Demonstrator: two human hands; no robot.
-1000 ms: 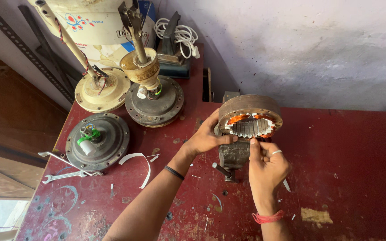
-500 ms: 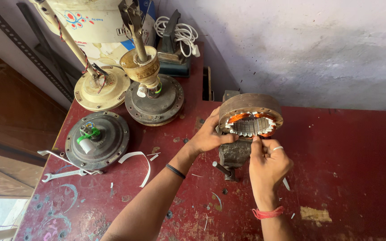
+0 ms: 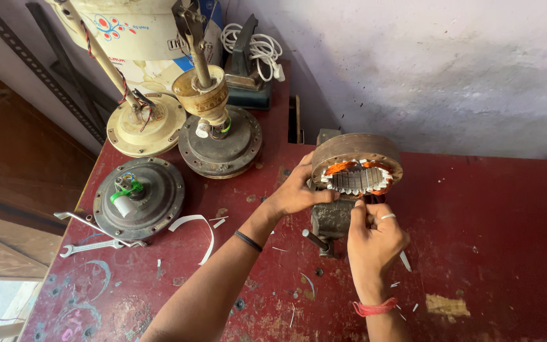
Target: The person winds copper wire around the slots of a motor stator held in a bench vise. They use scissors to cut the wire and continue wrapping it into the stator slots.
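Grey vise [image 3: 332,218] half-hidden behind hands [image 3: 375,237]

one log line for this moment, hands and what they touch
left hand: steadies stator | right hand: fingers at lower windings | stator: atop vise | bench: red

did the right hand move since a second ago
Yes, slightly. The right hand has come up toward the round brown motor stator with copper windings, its fingertips now at the lower rim, judged against the grey bench vise under it.
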